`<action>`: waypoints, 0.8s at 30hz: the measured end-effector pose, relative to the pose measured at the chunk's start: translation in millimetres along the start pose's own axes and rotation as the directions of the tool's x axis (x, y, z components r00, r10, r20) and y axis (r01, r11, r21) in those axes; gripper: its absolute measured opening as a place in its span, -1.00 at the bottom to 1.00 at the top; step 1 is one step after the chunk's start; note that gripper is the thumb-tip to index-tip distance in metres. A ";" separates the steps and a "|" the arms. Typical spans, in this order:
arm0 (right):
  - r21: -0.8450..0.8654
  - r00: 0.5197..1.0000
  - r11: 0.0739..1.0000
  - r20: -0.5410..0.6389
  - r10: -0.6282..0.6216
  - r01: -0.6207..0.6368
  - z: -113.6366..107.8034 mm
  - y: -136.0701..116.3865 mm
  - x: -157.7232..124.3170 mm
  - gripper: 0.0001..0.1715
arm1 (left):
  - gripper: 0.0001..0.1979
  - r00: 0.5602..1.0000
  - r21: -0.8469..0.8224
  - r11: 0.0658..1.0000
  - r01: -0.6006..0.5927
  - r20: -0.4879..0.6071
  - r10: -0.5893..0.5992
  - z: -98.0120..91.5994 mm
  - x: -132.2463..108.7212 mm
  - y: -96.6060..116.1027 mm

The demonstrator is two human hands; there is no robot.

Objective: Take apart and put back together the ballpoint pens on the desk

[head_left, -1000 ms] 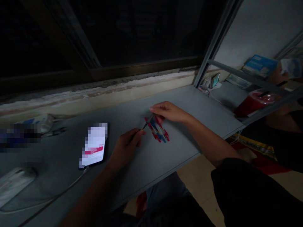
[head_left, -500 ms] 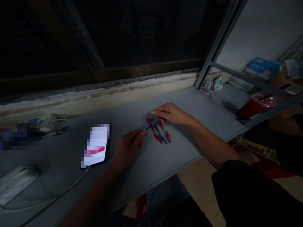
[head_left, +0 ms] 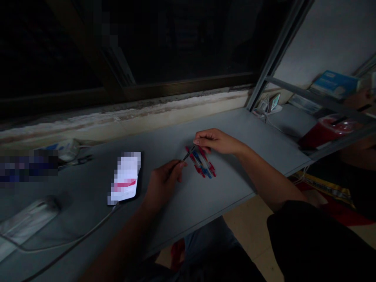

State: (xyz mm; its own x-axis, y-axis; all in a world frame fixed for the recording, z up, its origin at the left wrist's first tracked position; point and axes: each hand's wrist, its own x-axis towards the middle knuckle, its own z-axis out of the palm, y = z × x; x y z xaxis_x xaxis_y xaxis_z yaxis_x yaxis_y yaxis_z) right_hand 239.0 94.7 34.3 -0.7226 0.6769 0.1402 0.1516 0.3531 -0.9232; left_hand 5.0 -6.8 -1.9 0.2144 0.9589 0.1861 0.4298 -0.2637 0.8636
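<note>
Grey desk [head_left: 226,188] fills my feed, under a dark window [head_left: 182,39]. Closest to me, the left hand [head_left: 164,182] pinches a slim dark pen [head_left: 188,154] between thumb and fingers, its far end reaching toward the right hand [head_left: 217,141]. That hand's fingers curl together just over a bundle of red and blue pens [head_left: 201,162] lying flat on the desk; I cannot tell whether they grip anything. Left of the hands lies a phone [head_left: 126,176] with a white cable [head_left: 79,235], then a wrapped face mask [head_left: 29,223]. Farther right, I see a red cup [head_left: 324,133] and a blue box [head_left: 335,84].
</note>
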 end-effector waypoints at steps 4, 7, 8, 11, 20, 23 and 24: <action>-0.056 0.999 0.998 -0.034 -0.029 0.027 1.2 -4.3 -0.7 -0.43 | -0.73 0.992 0.115 0.990 -0.087 -0.083 0.096 -1.8 -3.0 0.5; -0.007 0.998 1.000 -0.063 0.023 -0.023 5.8 -1.0 1.6 -0.45 | -0.76 0.989 0.113 0.985 -0.128 -0.066 0.136 -1.1 -6.7 1.3; 0.021 0.996 0.999 -0.077 0.051 -0.050 7.9 1.3 2.8 -0.48 | -0.70 0.984 0.110 0.980 -0.168 -0.043 0.173 -0.4 -8.0 2.0; 0.095 0.986 0.989 -0.117 0.122 -0.112 14.5 7.8 6.1 -0.57 | -0.60 0.930 0.109 0.924 -0.366 0.088 0.358 2.4 -11.0 5.0; 0.067 0.985 0.984 -0.031 0.169 -0.166 27.9 7.7 6.8 -0.46 | -0.65 0.875 0.095 0.883 -0.460 0.213 0.434 5.6 -13.2 0.4; 0.063 0.984 0.982 -0.019 0.178 -0.176 29.3 6.0 6.0 -0.44 | -0.61 0.883 0.072 0.898 -0.434 0.231 0.408 6.9 -14.3 0.2; 0.057 0.984 0.983 -0.015 0.178 -0.177 29.5 5.6 5.7 -0.44 | -0.60 0.886 0.067 0.904 -0.422 0.243 0.395 7.4 -14.4 0.7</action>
State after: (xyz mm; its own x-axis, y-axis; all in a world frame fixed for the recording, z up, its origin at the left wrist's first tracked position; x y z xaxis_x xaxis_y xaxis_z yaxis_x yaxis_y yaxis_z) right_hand 215.8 81.5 19.3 -0.6737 0.7387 -0.0208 0.2384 0.1906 -0.9523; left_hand 8.7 -21.5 -7.4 0.5728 0.7197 0.3924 0.3572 -0.6500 0.6707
